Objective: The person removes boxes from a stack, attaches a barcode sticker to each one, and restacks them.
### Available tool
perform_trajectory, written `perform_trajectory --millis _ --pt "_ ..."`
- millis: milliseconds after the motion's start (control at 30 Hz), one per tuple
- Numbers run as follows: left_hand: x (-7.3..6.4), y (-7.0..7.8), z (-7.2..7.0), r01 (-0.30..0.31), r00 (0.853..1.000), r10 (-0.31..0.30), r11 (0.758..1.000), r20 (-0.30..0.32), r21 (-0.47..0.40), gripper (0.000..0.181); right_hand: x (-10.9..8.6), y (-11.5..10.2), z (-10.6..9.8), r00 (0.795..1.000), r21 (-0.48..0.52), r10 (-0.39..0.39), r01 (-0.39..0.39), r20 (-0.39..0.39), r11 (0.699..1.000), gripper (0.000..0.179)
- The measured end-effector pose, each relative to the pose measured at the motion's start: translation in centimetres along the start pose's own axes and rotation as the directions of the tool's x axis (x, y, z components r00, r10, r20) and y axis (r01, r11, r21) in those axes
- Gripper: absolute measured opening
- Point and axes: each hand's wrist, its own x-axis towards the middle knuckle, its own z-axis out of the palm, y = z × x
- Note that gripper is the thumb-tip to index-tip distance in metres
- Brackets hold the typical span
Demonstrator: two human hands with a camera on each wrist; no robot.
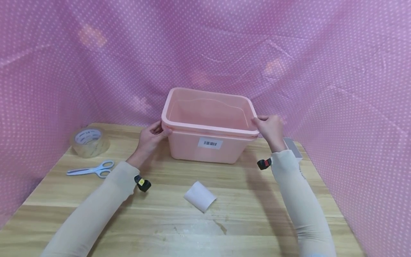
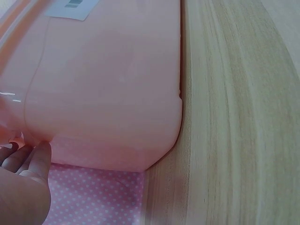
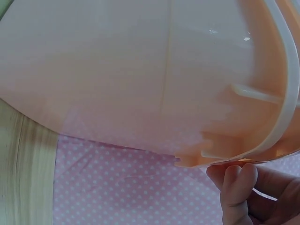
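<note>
A pink plastic storage bin (image 1: 205,148) stands on the table with its open top facing up and a barcode label (image 1: 210,143) on its front wall. Its rim looks doubled, with a narrow gap running below the upper edge. My left hand (image 1: 150,141) grips the rim at the left end, thumb toward the front. At the right end my right hand (image 1: 270,129) pinches the rim between thumb and fingers. In the right wrist view, those fingers (image 3: 239,180) hold the edge beside short ribs under the rim. The left wrist view shows the left fingertips (image 2: 41,157) against the bin's end.
A roll of clear tape (image 1: 90,144) and light blue scissors (image 1: 91,170) lie at the left. A piece of white paper (image 1: 200,196) is in front of the bin. Partly hidden behind the right sleeve is a grey-and-white box (image 1: 293,148). Pink dotted cloth (image 1: 205,43) surrounds the table.
</note>
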Motion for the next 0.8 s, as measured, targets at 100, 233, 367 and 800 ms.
perform_trajectory --millis 100,233,367,800 --pt "0.0 -0.01 0.01 0.016 1.0 -0.016 1.0 -0.001 0.002 0.067 0.0 0.01 -0.01 1.0 -0.022 0.005 -0.005 0.006 1.0 0.045" --pt "0.12 -0.03 0.03 0.001 1.0 -0.001 1.0 -0.002 0.0 0.065 -0.03 0.0 0.07 1.0 -0.039 -0.008 0.008 -0.005 0.999 0.043" --pt "0.22 0.05 0.02 -0.01 1.0 0.01 1.0 -0.004 -0.005 0.065 -0.09 -0.1 0.12 0.999 -0.029 -0.025 0.025 -0.019 0.999 0.04" --pt "0.03 0.15 -0.08 0.013 1.0 -0.013 1.0 -0.014 -0.001 0.067 -0.36 -0.1 0.15 0.998 -0.052 -0.059 0.059 -0.006 0.997 0.043"
